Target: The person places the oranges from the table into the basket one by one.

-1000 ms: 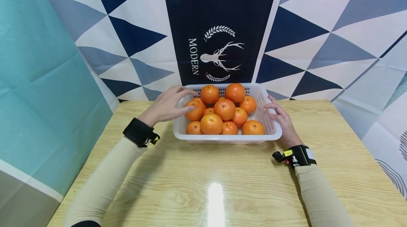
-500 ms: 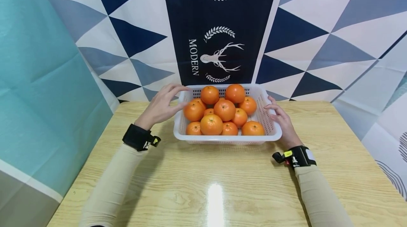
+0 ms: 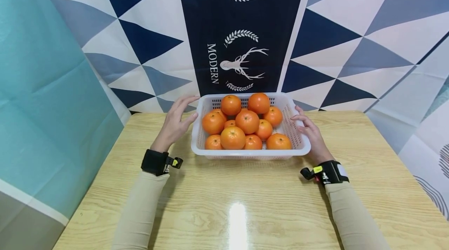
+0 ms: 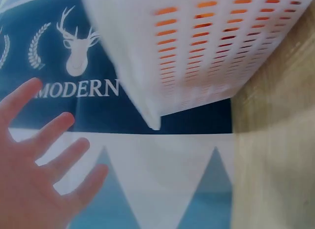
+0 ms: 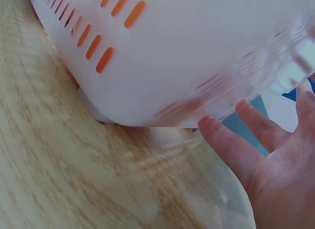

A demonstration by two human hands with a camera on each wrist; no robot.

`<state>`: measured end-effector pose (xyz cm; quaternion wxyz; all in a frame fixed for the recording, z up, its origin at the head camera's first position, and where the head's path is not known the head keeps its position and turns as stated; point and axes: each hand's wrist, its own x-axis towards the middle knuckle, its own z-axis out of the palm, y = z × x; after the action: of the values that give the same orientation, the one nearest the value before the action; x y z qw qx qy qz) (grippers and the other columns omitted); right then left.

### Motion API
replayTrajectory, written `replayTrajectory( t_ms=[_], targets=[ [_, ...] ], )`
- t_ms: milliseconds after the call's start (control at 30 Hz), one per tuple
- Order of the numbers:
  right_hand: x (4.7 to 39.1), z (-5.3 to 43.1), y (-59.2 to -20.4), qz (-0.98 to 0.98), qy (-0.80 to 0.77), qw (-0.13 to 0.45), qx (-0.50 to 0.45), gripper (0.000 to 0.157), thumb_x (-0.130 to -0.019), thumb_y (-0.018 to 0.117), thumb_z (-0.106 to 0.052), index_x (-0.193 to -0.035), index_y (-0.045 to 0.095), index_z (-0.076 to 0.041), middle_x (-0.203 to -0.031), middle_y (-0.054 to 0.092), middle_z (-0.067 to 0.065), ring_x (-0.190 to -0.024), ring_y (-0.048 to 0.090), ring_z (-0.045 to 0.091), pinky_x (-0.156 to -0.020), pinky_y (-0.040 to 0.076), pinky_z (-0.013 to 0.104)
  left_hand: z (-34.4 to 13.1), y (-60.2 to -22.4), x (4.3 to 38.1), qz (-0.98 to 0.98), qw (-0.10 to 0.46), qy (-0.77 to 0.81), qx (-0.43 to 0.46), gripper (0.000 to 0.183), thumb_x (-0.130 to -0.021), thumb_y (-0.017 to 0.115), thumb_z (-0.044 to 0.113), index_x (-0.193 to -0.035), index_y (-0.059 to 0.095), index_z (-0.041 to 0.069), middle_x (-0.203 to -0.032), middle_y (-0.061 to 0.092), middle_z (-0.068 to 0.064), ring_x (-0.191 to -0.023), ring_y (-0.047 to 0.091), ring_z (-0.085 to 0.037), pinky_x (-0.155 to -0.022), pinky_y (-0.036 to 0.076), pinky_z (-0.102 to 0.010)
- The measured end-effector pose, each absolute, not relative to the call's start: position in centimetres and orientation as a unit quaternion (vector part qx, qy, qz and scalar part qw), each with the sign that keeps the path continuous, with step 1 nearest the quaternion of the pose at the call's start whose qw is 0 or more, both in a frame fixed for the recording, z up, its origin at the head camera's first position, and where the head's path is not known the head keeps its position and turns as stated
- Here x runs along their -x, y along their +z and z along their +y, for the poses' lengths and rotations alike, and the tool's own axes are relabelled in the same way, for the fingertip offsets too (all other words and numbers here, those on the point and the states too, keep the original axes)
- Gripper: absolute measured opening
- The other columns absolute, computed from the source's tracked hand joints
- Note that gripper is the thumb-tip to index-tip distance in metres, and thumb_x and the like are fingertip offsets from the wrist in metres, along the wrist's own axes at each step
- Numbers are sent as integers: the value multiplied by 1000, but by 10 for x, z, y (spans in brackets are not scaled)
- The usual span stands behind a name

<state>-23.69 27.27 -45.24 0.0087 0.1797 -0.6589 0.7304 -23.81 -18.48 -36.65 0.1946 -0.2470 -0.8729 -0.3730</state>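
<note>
A white plastic basket with slotted walls stands at the back of the table, holding several oranges in a loose heap. Just off its left end is my left hand, fingers extended and holding nothing. In the left wrist view that hand has its fingers spread, apart from the basket wall. At the opposite end my right hand holds the basket's right rim, fingers and thumb overlapping the edge. The right wrist view shows two fingertips at the slotted side, below the rim.
The wooden table extends in front of the basket. A patterned cloth hangs close behind the basket, and a teal cloth hangs along the left side.
My left hand has drawn back leftward from the orange at the basket's left end, which now sits slightly further left and higher. My right hand has stayed at the rim.
</note>
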Motion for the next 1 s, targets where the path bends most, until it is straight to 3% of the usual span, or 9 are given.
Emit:
replayTrajectory(
  t_ms=[467, 667, 767, 900, 1000],
  targets=[
    [236, 273, -448, -645, 744, -22, -174, 32, -104, 39, -4, -133, 48, 3, -172, 0, -2, -156, -5, 28, -112, 37, 19, -187, -387, 228, -857, 216, -409, 227, 51, -99, 44, 39, -147, 50, 20, -152, 49, -13, -140, 41, -33, -113, 33, -66],
    [235, 284, -435, -681, 714, -45, -155, 40, -106, 39, -11, -141, 43, 7, -172, 0, -4, -156, -6, 26, -109, 37, 15, -182, -386, 231, -861, 214, -403, 226, 53, -99, 43, 41, -147, 49, 22, -153, 47, -12, -141, 40, -33, -112, 32, -66],
    [232, 289, -420, -715, 682, -57, -145, 47, -108, 36, -23, -148, 39, 2, -172, 5, -2, -156, 1, 29, -117, 35, 31, -182, -386, 231, -867, 211, -394, 221, 53, -99, 44, 41, -148, 49, 22, -154, 46, -12, -141, 38, -34, -112, 31, -67],
    [225, 293, -394, -769, 623, -25, -140, 55, -108, 33, -37, -154, 34, -8, -169, 18, 5, -154, 12, 36, -117, 21, 69, -182, -379, 228, -878, 217, -369, 214, 54, -99, 43, 45, -149, 48, 25, -155, 44, -14, -142, 36, -36, -110, 32, -70],
    [219, 294, -374, -810, 567, 28, -149, 53, -108, 33, -39, -155, 36, -13, -166, 25, 8, -153, 15, 37, -114, 16, 76, -182, -370, 223, -884, 237, -343, 213, 55, -97, 45, 45, -148, 49, 24, -155, 44, -17, -141, 36, -40, -109, 32, -72]
  ],
)
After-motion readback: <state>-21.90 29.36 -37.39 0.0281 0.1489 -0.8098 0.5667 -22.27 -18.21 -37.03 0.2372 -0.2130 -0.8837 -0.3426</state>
